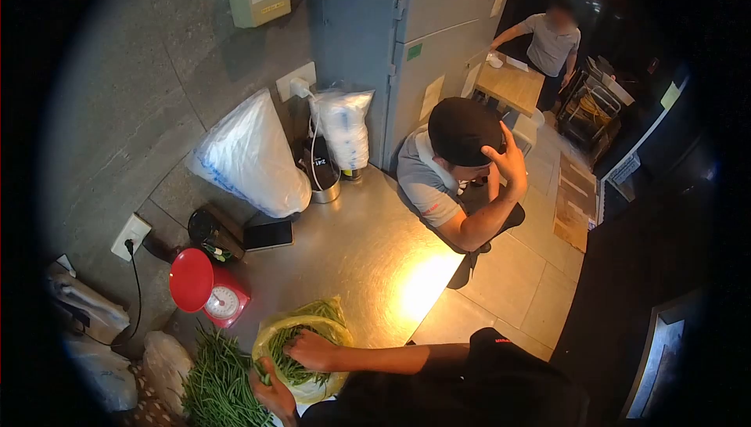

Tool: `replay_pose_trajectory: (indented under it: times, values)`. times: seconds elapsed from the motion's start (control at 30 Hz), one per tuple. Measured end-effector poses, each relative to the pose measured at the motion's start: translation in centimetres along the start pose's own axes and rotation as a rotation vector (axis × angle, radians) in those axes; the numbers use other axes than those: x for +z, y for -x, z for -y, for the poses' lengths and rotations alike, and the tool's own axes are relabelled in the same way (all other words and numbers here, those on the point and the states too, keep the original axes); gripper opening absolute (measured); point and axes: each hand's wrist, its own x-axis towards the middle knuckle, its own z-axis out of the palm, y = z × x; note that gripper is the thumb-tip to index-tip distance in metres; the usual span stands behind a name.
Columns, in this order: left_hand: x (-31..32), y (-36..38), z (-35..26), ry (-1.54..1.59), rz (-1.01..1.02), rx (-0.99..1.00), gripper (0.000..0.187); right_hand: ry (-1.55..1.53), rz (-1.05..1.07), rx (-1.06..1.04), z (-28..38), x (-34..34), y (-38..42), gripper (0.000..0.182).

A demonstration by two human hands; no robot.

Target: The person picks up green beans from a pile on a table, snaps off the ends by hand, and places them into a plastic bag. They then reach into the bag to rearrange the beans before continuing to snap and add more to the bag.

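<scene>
A loose pile of long green beans (223, 384) lies on the metal table at the lower left. Beside it sits a round container lined with a yellow plastic bag (338, 335), with more green beans inside. My left hand (274, 392) is between pile and container, its fingers closed around a few green beans. Over the container's rim reaches my right hand (313, 350), fingers curled down into the beans there; the fingertips are partly hidden.
A red kitchen scale (224, 303), a phone (268, 234) and large plastic bags (254, 157) stand along the wall. A person in a cap (461, 137) sits at the table's far edge, hand to head. Another person (553, 43) stands behind a wooden table (512, 86).
</scene>
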Motion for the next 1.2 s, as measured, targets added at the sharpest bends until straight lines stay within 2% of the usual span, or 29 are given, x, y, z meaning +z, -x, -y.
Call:
replay_pose_trajectory:
  times: [0.07,0.1,0.17,0.23,0.33,0.4,0.5,0.6,0.67,0.7,0.77,0.8,0.87,0.9,0.93,0.97,1.0,1.03,1.07,1.1,1.2]
  values:
    - [0.3,0.6,-0.7,-0.081,0.069,0.084,0.019,-0.23,-0.194,-0.021,-0.2,-0.6,0.4,0.017]
    - [0.4,0.7,-1.4,-0.079,0.072,0.089,0.019,-0.227,-0.199,-0.017,-0.3,-1.4,0.6,0.017]
    - [0.7,0.9,-2.3,-0.106,0.2,0.045,0.023,-0.619,-0.168,0.047,-0.3,-4.1,0.9,0.013]
    - [1.1,1.0,-2.4,-0.08,0.2,0.08,0.024,-0.634,-0.209,0.066,0.1,-6.6,1.3,0.013]
    - [1.4,1.2,-3.1,-0.086,0.247,-0.006,0.02,-0.644,-0.315,0.037,-0.2,-7.1,1.5,0.018]
    - [1.6,1.0,-0.9,0.065,0.27,-0.103,0.032,-0.637,-0.382,-0.006,-0.6,-7.2,1.6,0.019]
    - [1.1,0.3,0.9,0.074,0.314,-0.014,0.033,-0.687,-0.445,-0.035,-1.0,-7.4,1.6,0.019]
    - [0.9,0.0,1.9,0.075,0.317,0.011,0.027,-0.753,-0.419,-0.08,-1.3,-8.2,1.9,0.019]
    - [0.6,0.0,2.5,0.157,0.346,-0.024,0.024,-0.899,-0.215,-0.092,-1.7,-9.5,2.2,0.017]
    - [0.4,0.0,2.8,0.239,0.367,-0.062,0.022,-0.899,-0.217,-0.091,-2.0,-9.9,2.2,0.017]
    - [0.0,0.1,3.3,0.4,0.405,-0.14,0.017,-1.185,-0.027,-0.034,-2.2,-10.2,2.2,0.016]
    - [-0.1,0.1,3.4,0.48,0.424,-0.181,0.014,-1.187,-0.028,-0.032,-2.0,-10.3,2.2,0.016]
    - [-0.2,-0.1,3.4,0.47,0.421,-0.165,0.015,-1.492,0.098,-0.002,-1.8,-10.3,2.1,0.015]
    - [-0.1,-0.2,3.4,0.462,0.417,-0.149,0.015,-1.493,0.095,-0.001,-1.9,-9.4,1.9,0.015]
    - [0.0,-0.2,2.9,0.462,0.42,-0.149,0.015,-1.433,-0.015,0.001,-2.0,-8.1,1.6,0.019]
    - [0.1,-0.2,2.2,0.576,0.315,-0.187,0.017,-1.37,-0.122,0.002,-2.1,-6.9,1.4,0.024]
    - [0.2,-0.2,1.4,0.688,0.205,-0.227,0.019,-1.371,-0.122,0.003,-1.9,-6.8,1.5,0.024]
    - [0.3,-0.4,0.4,0.687,0.205,-0.228,0.019,-1.206,-0.186,-0.039,-1.7,-6.7,1.6,0.027]
    - [0.5,-0.5,-0.7,0.767,0.114,-0.196,0.02,-1.04,-0.247,-0.079,-1.4,-6.7,1.7,0.03]
    - [0.6,-0.6,-1.5,0.846,0.023,-0.165,0.022,-1.042,-0.247,-0.077,-0.9,-6.4,1.8,0.03]
    - [0.5,-0.9,-2.5,0.863,-0.047,-0.183,0.029,-1.0,-0.015,-0.071,0.7,-6.4,2.0,0.028]
